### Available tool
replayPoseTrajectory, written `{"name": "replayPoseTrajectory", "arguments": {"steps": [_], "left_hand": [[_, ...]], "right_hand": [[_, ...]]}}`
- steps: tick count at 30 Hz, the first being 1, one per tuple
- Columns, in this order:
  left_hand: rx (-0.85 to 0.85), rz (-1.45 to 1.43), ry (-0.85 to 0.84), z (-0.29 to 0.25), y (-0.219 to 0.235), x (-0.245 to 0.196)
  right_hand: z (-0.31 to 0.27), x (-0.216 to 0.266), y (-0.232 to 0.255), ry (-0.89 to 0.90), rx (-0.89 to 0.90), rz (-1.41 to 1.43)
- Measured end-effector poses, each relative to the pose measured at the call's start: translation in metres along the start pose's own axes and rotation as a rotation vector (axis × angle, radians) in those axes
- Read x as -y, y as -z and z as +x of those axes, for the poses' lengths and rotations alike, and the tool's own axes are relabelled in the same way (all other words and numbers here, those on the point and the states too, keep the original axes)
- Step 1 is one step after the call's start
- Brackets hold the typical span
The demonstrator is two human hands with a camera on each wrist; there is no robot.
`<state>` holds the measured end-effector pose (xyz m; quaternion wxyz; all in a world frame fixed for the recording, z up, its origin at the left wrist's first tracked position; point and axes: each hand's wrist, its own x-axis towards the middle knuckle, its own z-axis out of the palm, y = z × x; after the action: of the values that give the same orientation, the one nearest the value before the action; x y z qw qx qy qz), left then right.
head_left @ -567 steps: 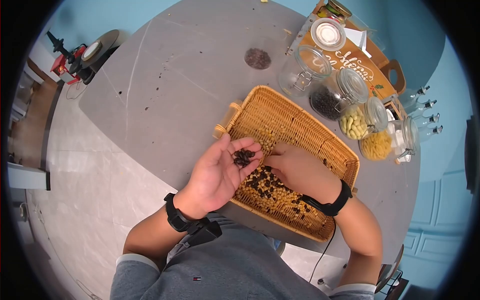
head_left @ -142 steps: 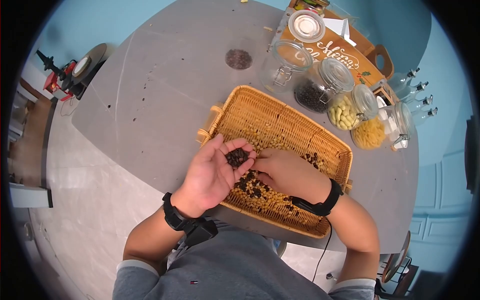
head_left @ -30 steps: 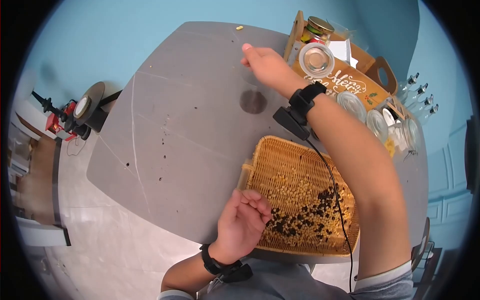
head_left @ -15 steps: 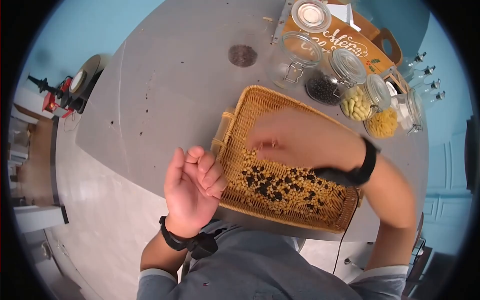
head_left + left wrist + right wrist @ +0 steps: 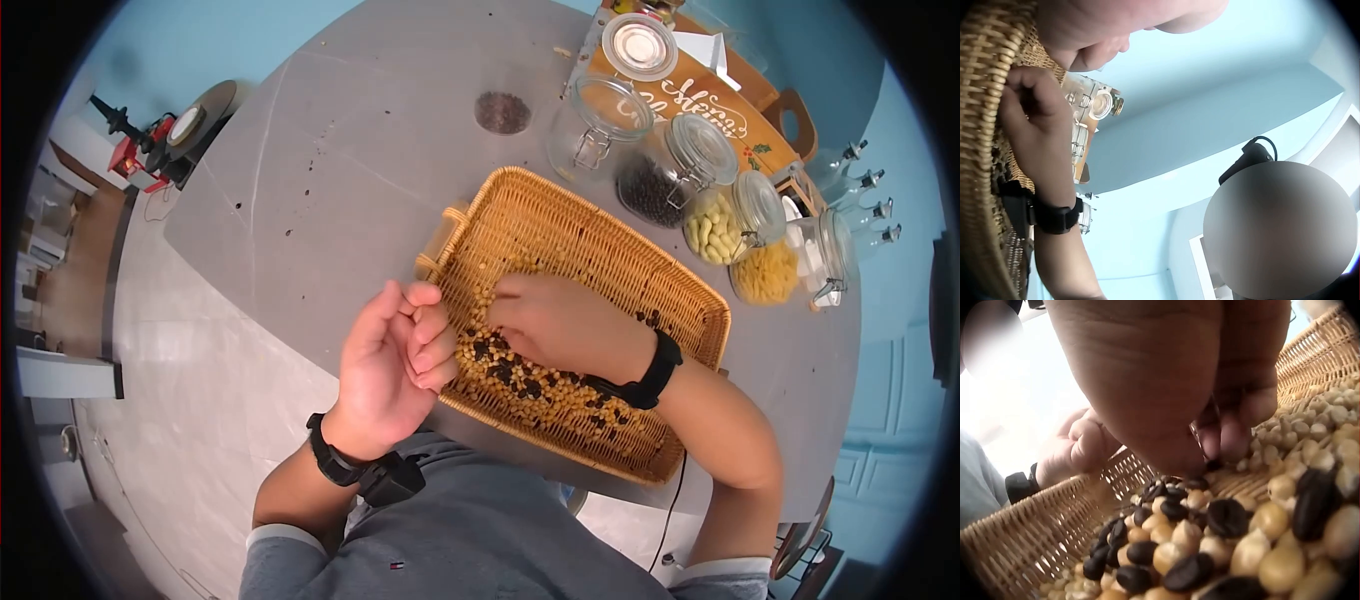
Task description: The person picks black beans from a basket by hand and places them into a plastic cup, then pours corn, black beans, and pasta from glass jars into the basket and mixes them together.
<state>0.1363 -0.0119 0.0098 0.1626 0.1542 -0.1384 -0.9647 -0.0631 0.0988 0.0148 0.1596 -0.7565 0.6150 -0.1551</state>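
Note:
A wicker basket point(image 5: 640, 265) holds yellow corn kernels point(image 5: 1272, 519) mixed with dark coffee beans point(image 5: 1229, 517). My right hand point(image 5: 560, 315) reaches down into it, and its thumb and fingertips pinch a coffee bean point(image 5: 1213, 465) just above the wicker bottom. Palm up, my left hand point(image 5: 392, 365) hangs over the basket's near left rim with its fingers loosely curled; no beans show in it. Both wrists wear black straps. Farther back on the table stands a clear glass point(image 5: 503, 112) with dark beans in its bottom.
Beyond the basket stand glass clip-top jars: one open jar point(image 5: 600, 125), then jars of black beans point(image 5: 650, 195), peanuts point(image 5: 715, 230) and yellow pasta point(image 5: 765, 275). A wooden crate point(image 5: 700, 105) and several bottles point(image 5: 870, 210) are behind. Dark crumbs dot the grey table point(image 5: 350, 130).
The coffee beans seen earlier in my left palm are gone from it. My right hand has come back from above the clear glass, down into the basket. The head view has tilted back down.

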Motion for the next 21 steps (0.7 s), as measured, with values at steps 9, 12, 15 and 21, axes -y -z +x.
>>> {"name": "replayPoseTrajectory", "arguments": {"steps": [9, 12, 15, 21], "left_hand": [[-0.100, 0.176, 0.166, 0.014, -0.017, 0.015], [-0.085, 0.165, 0.114, 0.011, -0.009, 0.012], [-0.068, 0.160, 0.068, 0.009, -0.003, 0.007], [-0.069, 0.142, 0.074, 0.010, 0.002, 0.007]], "right_hand": [[-0.003, 0.020, 0.047, -0.159, -0.138, 0.492], [-0.007, 0.001, 0.026, -0.061, -0.208, 0.206], [-0.012, -0.002, 0.007, -0.124, -0.094, 0.112], [-0.008, -0.009, 0.001, -0.124, -0.022, 0.082]]}}
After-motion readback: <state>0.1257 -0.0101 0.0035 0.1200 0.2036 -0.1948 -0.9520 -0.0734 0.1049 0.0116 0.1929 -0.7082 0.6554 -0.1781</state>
